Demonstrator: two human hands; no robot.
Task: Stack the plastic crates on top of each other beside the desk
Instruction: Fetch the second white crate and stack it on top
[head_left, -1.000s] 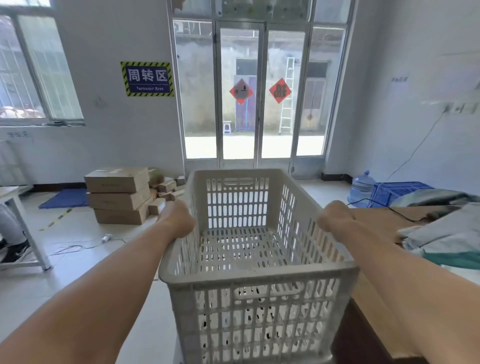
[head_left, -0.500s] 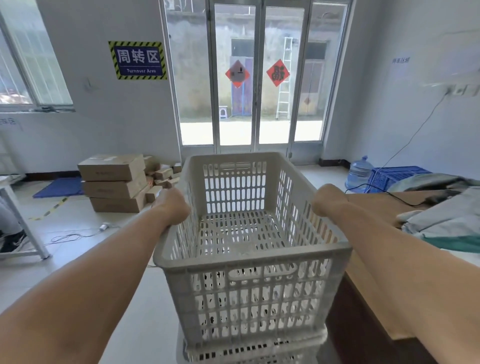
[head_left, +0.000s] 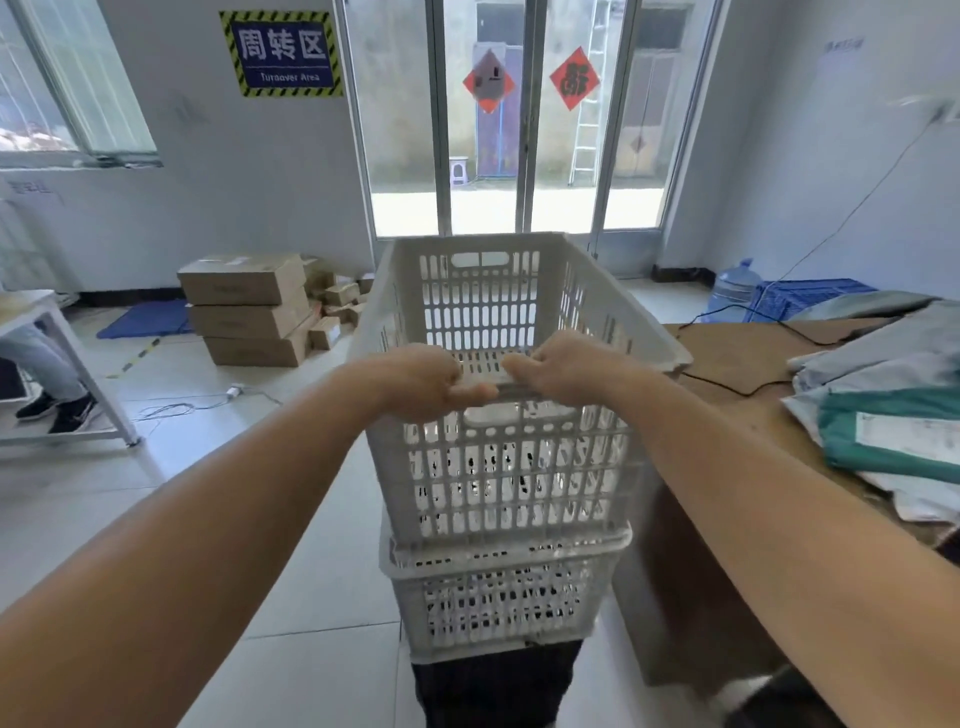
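Crates, white plastic: upper crate (head_left: 511, 467) seated on lower crate (head_left: 501, 597), frame centre, beside desk (head_left: 737, 364); left hand (head_left: 421, 382) and right hand (head_left: 569, 369) both curled around near rim.

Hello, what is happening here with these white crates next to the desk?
A person is stacking crates beside the brown wooden desk. Both hands, the left hand and the right hand, grip the near rim of the upper white slotted plastic crate. That crate sits on the lower white slotted plastic crate, which rests on something dark that I cannot identify. Nothing shows inside the upper crate.
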